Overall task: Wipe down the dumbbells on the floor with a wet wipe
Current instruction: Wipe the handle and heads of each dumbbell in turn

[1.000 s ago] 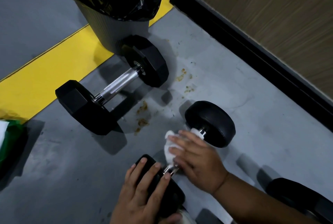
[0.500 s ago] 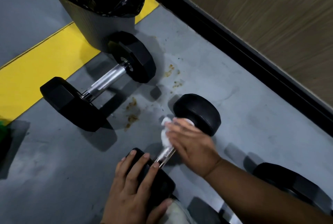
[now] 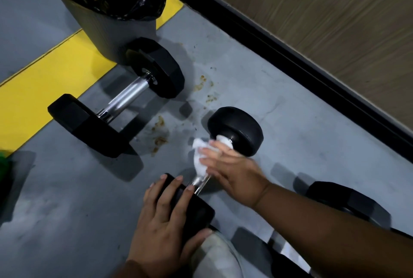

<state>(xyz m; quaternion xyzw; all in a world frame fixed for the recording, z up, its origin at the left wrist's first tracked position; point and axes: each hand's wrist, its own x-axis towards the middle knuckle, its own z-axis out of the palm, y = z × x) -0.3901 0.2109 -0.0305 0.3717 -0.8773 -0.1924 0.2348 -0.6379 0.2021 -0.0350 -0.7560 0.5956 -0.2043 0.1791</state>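
Observation:
A small black dumbbell (image 3: 238, 129) with a chrome handle lies on the grey floor in front of me. My right hand (image 3: 232, 172) wraps a crumpled white wet wipe (image 3: 200, 154) round the handle, close to the far round head. My left hand (image 3: 163, 226) lies over the dumbbell's near head, fingers spread on top and thumb round its near side, holding it down. A larger hex dumbbell (image 3: 116, 108) with a knurled chrome handle rests to the left, untouched.
A grey bin (image 3: 107, 23) lined with a black bag stands at the top left, touching the hex dumbbell. A yellow floor stripe (image 3: 44, 76) runs behind it. A wooden wall with black skirting (image 3: 290, 58) lies to the right. Another dumbbell (image 3: 342, 201) lies under my right forearm. Brown stains mark the floor.
My right hand has slid the wipe along the handle from near the close head up toward the far head. My left hand stays on the near head. The view shifted slightly.

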